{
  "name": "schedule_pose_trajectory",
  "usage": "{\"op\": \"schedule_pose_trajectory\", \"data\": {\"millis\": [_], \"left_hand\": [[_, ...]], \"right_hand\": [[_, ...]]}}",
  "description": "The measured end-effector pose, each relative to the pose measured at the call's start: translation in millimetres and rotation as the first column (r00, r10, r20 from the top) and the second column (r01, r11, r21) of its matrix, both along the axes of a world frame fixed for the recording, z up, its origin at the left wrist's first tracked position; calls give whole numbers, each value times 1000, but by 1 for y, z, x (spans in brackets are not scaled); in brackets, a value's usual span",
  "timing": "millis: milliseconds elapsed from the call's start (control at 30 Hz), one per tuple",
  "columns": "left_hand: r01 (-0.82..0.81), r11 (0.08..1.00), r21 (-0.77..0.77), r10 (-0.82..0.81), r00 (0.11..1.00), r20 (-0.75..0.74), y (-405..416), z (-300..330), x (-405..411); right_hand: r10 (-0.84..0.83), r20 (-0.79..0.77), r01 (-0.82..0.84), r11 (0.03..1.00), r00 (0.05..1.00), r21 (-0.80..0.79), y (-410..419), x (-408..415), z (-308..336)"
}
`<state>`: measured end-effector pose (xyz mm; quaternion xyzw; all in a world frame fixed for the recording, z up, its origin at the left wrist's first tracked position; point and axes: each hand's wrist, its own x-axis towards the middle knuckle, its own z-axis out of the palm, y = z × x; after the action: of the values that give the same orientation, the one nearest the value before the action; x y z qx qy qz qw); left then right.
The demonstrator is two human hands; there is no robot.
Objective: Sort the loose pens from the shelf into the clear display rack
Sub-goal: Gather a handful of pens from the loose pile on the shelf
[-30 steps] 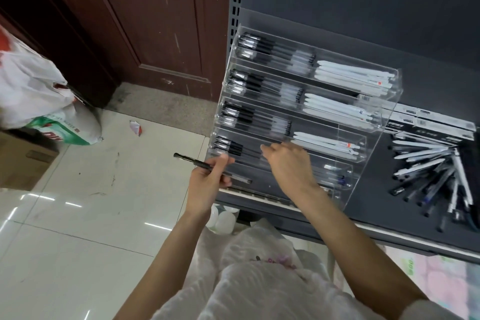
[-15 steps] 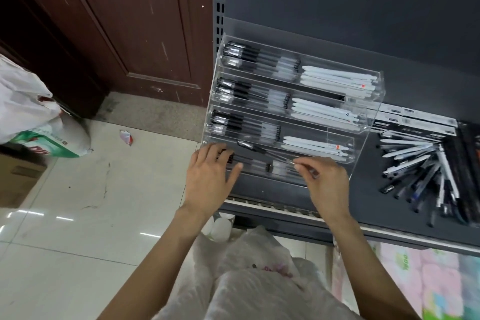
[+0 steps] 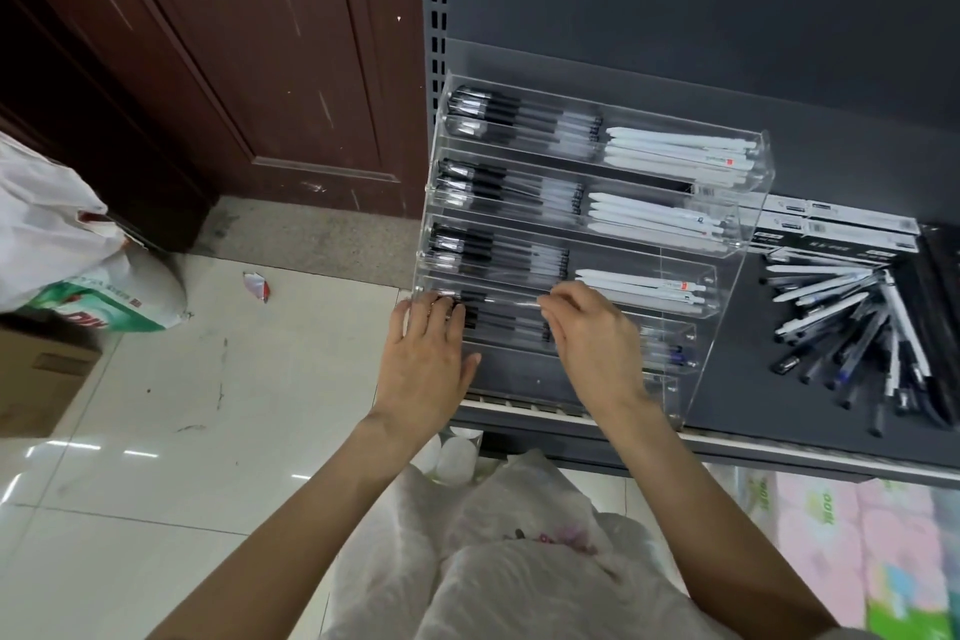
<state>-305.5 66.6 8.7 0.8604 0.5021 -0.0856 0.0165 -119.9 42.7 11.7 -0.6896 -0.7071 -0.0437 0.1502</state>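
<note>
both hands (image 3: 423, 359) at rack (image 3: 727, 270) front edge

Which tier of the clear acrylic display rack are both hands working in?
The fourth tier from the top: left hand and right hand rest at its black pens. The three tiers above go untouched.

Clear rack (image 3: 727, 307) holds black pens (image 3: 498, 112) (and white pens (image 3: 675, 153)).

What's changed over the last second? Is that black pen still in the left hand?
No. The left hand has let go of the black pen; it now lies in the clear rack's lower tier, both hands pressing the pens there level. The right hand stays at that tier. The loose pile on the shelf is unchanged.
</note>
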Motion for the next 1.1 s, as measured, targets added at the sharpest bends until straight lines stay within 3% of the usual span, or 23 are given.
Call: {"op": "schedule_pose_trajectory", "data": {"millis": [167, 300, 700, 800, 900, 1000, 1100], "left_hand": [[-25, 1000, -18, 25, 1000, 7, -2, -3, -4], [-24, 997, 79, 12, 989, 146, -4, -10, -9], [23, 989, 147, -64, 957, 283, -2, 2, -11], [114, 983, 142, -170, 858, 486, -6, 28, 11], [249, 958, 143, -275, 652, 706, -16, 45, 50], [371, 905, 210, -375, 459, 805, -30, 51, 96], [449, 871, 200, -388, 381, 839, -47, 54, 150]], "right_hand": [[-44, 113, 52, 996, 993, -66, -1, -13, -8], [-85, 100, 86, 996, 991, -12, -7, -18, -12], [-32, -172, 24, 999, 985, -49, -46, 1, 11], [-148, -181, 147, 989, 972, -16, -77, 27, 21], [-427, -219, 421, 904, 877, -76, -110, 64, 16], [-608, -239, 587, 794, 758, -158, -138, 106, 11], [-693, -231, 680, 718, 682, -148, -162, 152, 8]]}}
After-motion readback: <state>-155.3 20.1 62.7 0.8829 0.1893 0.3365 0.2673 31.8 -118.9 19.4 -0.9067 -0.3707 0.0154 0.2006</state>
